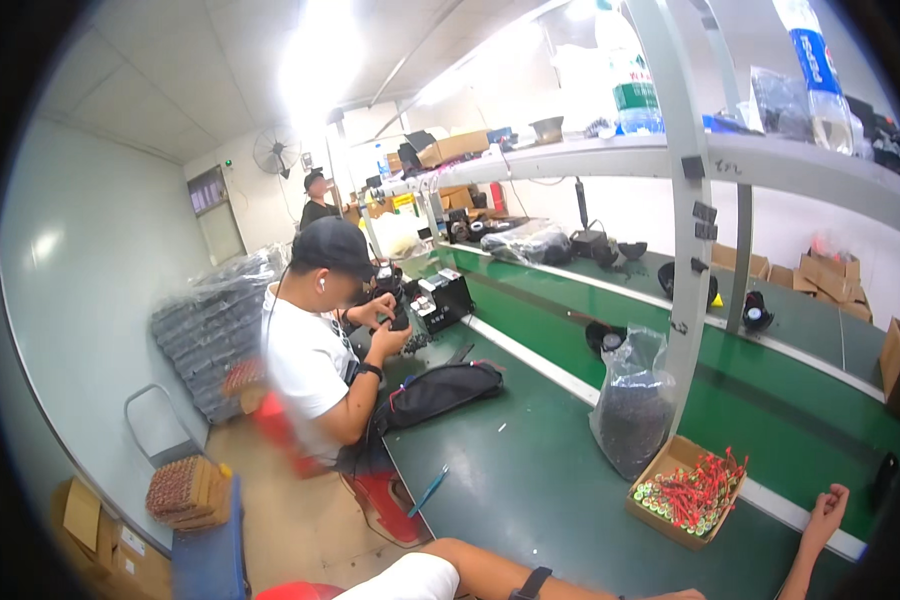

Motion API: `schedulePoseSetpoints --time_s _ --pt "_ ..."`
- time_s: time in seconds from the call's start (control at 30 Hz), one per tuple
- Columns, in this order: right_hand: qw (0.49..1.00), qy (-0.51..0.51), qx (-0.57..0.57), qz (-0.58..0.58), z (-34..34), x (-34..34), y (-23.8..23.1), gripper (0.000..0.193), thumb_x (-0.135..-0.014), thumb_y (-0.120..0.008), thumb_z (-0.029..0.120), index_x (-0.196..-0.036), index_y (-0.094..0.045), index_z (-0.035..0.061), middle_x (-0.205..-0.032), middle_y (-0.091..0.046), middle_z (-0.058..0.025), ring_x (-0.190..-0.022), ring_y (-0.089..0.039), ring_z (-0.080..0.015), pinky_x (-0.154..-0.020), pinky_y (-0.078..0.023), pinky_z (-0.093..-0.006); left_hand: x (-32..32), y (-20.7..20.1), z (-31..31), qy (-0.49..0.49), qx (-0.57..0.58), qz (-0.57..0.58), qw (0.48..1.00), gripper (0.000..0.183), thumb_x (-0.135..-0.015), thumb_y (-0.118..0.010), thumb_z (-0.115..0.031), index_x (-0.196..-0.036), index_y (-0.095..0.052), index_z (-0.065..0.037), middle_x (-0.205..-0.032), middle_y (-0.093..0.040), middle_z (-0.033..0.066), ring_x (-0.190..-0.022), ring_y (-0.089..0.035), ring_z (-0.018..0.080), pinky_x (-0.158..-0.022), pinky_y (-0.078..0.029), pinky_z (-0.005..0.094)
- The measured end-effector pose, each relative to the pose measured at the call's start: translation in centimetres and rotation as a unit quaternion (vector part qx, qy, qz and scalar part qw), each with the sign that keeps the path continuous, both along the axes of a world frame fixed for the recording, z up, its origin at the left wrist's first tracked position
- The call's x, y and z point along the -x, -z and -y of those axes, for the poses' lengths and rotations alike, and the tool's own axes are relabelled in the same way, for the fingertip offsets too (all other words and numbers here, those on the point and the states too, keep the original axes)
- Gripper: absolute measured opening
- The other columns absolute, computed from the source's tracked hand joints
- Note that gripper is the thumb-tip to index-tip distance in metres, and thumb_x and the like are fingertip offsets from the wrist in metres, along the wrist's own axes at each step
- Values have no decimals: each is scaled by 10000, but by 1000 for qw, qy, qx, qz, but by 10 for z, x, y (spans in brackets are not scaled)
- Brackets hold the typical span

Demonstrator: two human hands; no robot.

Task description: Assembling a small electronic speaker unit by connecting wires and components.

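Note:
My right hand is over the near rail of the green conveyor at the lower right. Its fingers are loosely bent and slightly apart, and I see nothing in them. At the bottom edge only a sliver of my left hand shows, its fingers cut off; a dark band circles that wrist. Between the arms and the conveyor, a small cardboard box on the dark green table holds many red-wired parts with pale round ends. Behind the box stands a clear plastic bag of dark pieces.
A co-worker on the left handles a small dark part. Near them lie a black bag and a teal pen-like tool. A metal post rises beside the conveyor, carrying a shelf with bottles. Dark round units sit along the line.

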State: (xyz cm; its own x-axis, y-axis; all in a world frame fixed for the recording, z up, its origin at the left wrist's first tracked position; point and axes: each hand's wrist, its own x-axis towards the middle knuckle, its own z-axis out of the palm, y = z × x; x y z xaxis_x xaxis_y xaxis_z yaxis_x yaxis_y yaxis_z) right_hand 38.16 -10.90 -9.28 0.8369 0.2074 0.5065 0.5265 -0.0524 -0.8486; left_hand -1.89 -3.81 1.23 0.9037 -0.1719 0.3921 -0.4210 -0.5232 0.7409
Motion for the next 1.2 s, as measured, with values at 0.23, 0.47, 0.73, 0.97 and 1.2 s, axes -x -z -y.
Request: schedulePoseSetpoints --time_s 0.23,0.47,0.73,0.97,1.2 --pt "1000 11 -21 18 -2 -7 15 193 -940 -545 -27 -1122 -535 35 -836 -428 18 -648 -362 -38 -567 -313 -199 4 2 4 13 -18 -18 1000 571 -1062 -461 -298 -1541 -303 -31 -1438 -583 80 -1300 -531 317 -1073 -379 460" --pt "999 14 9 27 -2 -8 15 156 -940 -528 -31 -1082 -519 33 -838 -417 12 -679 -374 -46 -602 -330 -204 1 14 3 31 -59 27 997 543 -1067 -454 -292 -1540 -348 -47 -1489 -527 110 -1363 -469 326 -1119 -344 466" --pt "999 5 2 33 0 -14 20 185 -936 -543 -26 -1109 -535 38 -842 -430 11 -675 -376 -56 -601 -333 -210 2 10 4 24 -1 -8 1000 496 -1060 -473 -272 -1495 -396 -45 -1367 -615 102 -1271 -555 310 -1060 -397 455" --pt "1000 2 6 26 1 -4 12 199 -928 -552 -25 -1115 -544 43 -841 -441 9 -679 -388 -58 -601 -349 -213 4 3 3 43 41 -37 998 450 -1061 -457 -274 -1447 -422 -45 -1333 -634 93 -1240 -570 312 -1039 -415 439" --pt "1000 5 14 1 -1 23 -17 173 -929 -548 -31 -1092 -524 25 -848 -436 3 -685 -394 -52 -615 -355 -209 -2 8 2 55 64 -55 995 383 -1070 -422 -266 -1384 -463 -51 -1297 -647 98 -1222 -579 310 -1035 -424 428"
